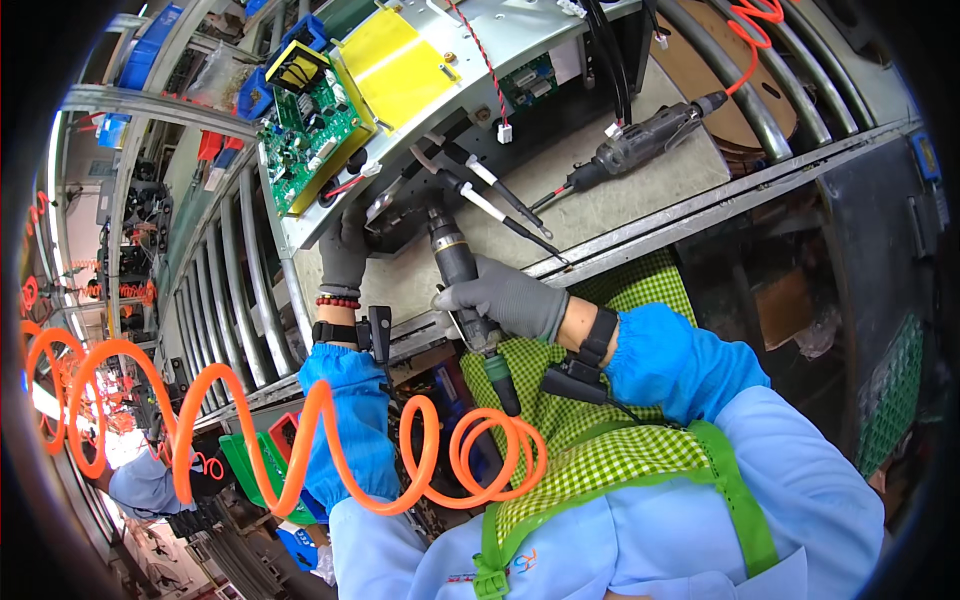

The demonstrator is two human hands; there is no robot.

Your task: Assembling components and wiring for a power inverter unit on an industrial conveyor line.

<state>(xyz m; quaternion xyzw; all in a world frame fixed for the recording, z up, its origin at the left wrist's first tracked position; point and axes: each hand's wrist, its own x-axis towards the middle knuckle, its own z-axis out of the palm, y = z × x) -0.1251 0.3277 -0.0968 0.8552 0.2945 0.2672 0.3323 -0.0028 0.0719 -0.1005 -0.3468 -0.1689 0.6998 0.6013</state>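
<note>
My right hand, in a grey glove, grips a black pneumatic screwdriver whose tip points up at the lower edge of a grey metal chassis. An orange coiled air hose runs from the tool's base. My left hand, also gloved, presses on the chassis edge beside the tool tip. The chassis carries a green circuit board and a yellow sheet. What lies under the left hand's fingers is hidden.
A second power screwdriver lies on the grey bench top to the right, with an orange hose above it. Curved metal roller rails run on the left. Another person in light blue works at lower left.
</note>
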